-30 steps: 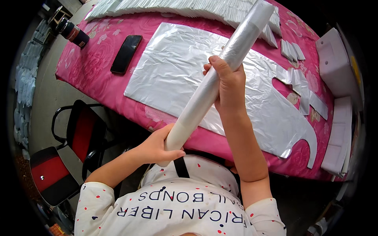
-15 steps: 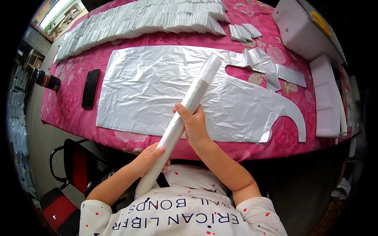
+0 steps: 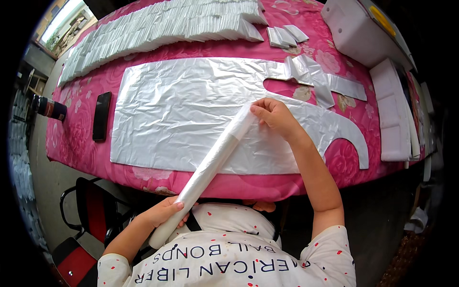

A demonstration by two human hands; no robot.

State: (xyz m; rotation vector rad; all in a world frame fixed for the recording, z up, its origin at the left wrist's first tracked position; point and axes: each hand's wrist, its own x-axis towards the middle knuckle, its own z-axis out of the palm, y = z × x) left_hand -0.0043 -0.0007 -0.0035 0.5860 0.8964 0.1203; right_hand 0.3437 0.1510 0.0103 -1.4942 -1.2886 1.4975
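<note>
A long white plastic roll (image 3: 205, 167) slants from my lap up over the table. My left hand (image 3: 166, 211) is wrapped round its lower part, close to my shirt. At the upper end my right hand (image 3: 276, 117) pinches the clear film edge between thumb and fingers. Beneath the roll, a white plastic apron (image 3: 167, 115) lies flat and creased, with curved cut-outs on its right side. Its strap (image 3: 306, 71) is bunched and folded at the far right.
Folded white plastic packets (image 3: 162, 33) stand in long rows at the back, with several more packets (image 3: 288, 36) beside them. A black phone (image 3: 101, 117) and a dark bottle (image 3: 50, 108) are at the left. White foam boxes (image 3: 389, 115) line the right; a red-black chair (image 3: 91, 208) stands lower left.
My right hand has slid from the roll's middle up to its far end. The roll's top has come down and nearer, and my left hand has shifted slightly left and lower with it.
</note>
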